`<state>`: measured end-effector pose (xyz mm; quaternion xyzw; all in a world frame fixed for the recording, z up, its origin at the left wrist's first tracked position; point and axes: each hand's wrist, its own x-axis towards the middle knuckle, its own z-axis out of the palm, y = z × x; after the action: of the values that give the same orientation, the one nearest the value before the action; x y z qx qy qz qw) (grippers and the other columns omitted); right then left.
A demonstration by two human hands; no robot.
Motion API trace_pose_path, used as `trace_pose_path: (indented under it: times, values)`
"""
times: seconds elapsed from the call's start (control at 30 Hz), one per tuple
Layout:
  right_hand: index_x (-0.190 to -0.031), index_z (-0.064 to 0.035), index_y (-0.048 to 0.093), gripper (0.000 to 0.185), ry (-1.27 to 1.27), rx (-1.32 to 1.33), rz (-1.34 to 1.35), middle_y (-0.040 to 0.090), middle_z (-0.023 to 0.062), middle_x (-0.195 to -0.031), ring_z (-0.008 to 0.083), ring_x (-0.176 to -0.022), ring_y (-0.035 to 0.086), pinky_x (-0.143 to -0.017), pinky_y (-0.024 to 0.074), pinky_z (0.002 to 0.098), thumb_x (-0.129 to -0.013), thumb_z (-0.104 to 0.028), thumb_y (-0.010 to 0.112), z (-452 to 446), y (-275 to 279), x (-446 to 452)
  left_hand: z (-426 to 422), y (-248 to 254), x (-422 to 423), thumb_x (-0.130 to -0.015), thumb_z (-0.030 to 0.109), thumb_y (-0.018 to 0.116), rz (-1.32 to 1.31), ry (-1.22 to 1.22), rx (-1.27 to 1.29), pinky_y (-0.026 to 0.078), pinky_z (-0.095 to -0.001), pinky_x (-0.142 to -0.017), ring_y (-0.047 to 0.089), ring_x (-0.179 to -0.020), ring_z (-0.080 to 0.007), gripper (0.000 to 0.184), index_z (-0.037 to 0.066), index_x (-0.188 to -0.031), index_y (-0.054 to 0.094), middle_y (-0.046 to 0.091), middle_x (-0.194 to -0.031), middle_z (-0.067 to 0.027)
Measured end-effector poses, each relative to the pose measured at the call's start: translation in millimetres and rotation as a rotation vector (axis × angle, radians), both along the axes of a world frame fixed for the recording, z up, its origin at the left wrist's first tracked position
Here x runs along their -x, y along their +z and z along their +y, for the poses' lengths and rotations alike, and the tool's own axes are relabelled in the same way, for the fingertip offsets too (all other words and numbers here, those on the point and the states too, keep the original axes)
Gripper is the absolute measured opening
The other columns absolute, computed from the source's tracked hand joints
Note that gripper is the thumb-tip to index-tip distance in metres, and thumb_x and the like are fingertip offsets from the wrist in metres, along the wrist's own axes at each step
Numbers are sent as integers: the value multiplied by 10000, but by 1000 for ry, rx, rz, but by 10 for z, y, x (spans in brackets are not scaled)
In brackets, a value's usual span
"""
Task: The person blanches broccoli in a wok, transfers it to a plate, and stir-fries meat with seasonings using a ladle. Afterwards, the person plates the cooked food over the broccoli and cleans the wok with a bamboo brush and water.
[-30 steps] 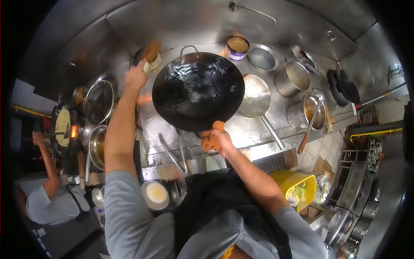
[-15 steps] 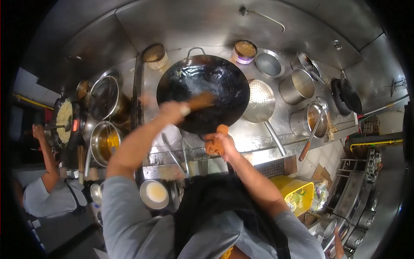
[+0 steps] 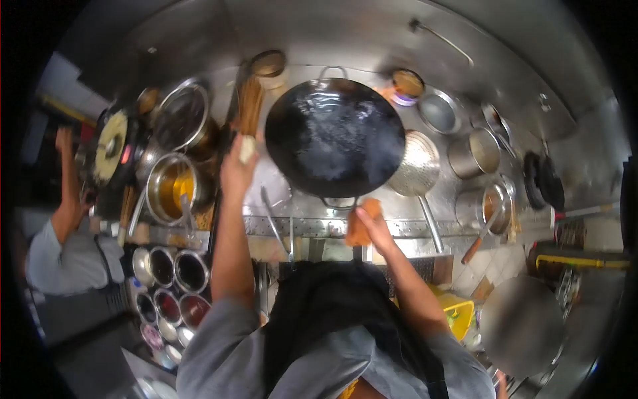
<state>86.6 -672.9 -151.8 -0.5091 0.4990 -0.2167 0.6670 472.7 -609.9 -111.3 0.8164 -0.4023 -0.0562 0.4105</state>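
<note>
A large black wok with a wet, steaming inside sits on the burner counter before me. My left hand is closed round the pale bound end of a bamboo wok brush, whose bristles point up, left of the wok. My right hand grips a folded orange cloth by the wok's near loop handle. I cannot tell whether the cloth touches that handle. To the wok's right lies a perforated strainer with a long handle.
Metal pots and a shallow bowl stand on the right. At left are a pot of yellow liquid and a co-worker's arm by another wok. Several sauce containers sit lower left; a yellow bin lower right.
The brush has left the wok's inside and moved up and left with my left hand. My right hand and the cloth have shifted slightly right. The view has shifted.
</note>
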Motion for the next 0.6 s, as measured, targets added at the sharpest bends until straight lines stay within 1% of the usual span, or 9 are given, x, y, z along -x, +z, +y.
trace_pose_path:
  times: [0.07,0.17,0.23,0.27,0.3,0.4,0.43,0.5,0.6]
  values:
    - [-1283,11,504,518,153,138,167,637,109,-1166,203,-1012,636,-906,499,315,-919,-298,705,18,-52,420,657,-434,404,-855,270,736,58,92,70,516,-468,-866,641,-1036,-418,698,163,-1480,445,656,-1126,-258]
    - [-1290,0,511,498,220,121,96,624,130,-1202,209,-1085,614,-940,492,344,-901,-239,710,132,-699,1031,1314,-636,1022,-883,321,676,269,267,-623,491,-480,-930,632,-1063,-423,819,192,-1568,246,565,-1287,-276]
    - [-1279,5,519,488,354,86,7,636,147,-1196,232,-1084,620,-955,482,357,-883,-203,713,229,-979,1197,1612,-1269,1197,-936,342,583,231,252,-738,473,-478,-970,620,-1098,-419,756,204,-1574,203,533,-1323,-283]
    - [-1284,3,517,496,457,319,127,635,153,-1187,245,-1084,622,-966,476,366,-854,-151,709,246,-1044,1198,1649,-1341,1324,-978,309,484,224,193,-831,469,-483,-982,588,-1166,-384,632,248,-1557,239,560,-1291,-264]
    - [-1290,1,515,512,562,572,214,635,159,-1178,258,-1084,624,-977,471,376,-824,-100,704,242,-1113,1173,1702,-1540,1324,-899,414,624,361,71,-794,464,-515,-996,553,-1209,-420,796,147,-1549,250,521,-1338,-302]
    - [-1144,10,578,375,685,439,-87,626,115,-1006,225,-942,607,-885,481,346,-789,-35,691,131,-1415,1140,1796,-963,1829,-930,351,578,250,463,-415,498,-507,-936,587,-1136,-392,476,169,-1368,541,579,-1241,-196]
    - [-1137,10,580,366,733,470,-41,624,112,-1000,222,-936,605,-880,480,343,-792,-35,691,67,-1457,1169,1867,-807,2035,-919,284,570,288,413,-530,520,-478,-900,600,-1111,-368,424,157,-1323,578,569,-1246,-181]
    - [-1124,9,583,347,815,545,34,620,107,-987,216,-923,600,-869,480,338,-797,-36,689,-64,-1544,1232,2233,-566,2504,-875,155,549,211,462,-385,530,-451,-882,611,-1079,-375,373,149,-1238,632,613,-1086,-171]
    - [-1105,8,588,318,878,651,143,614,100,-968,207,-905,592,-854,479,330,-806,-36,687,-270,-1549,1318,3014,-659,3360,-882,210,593,428,699,-285,523,-452,-903,617,-1103,-333,278,147,-1133,694,660,-1123,-141]
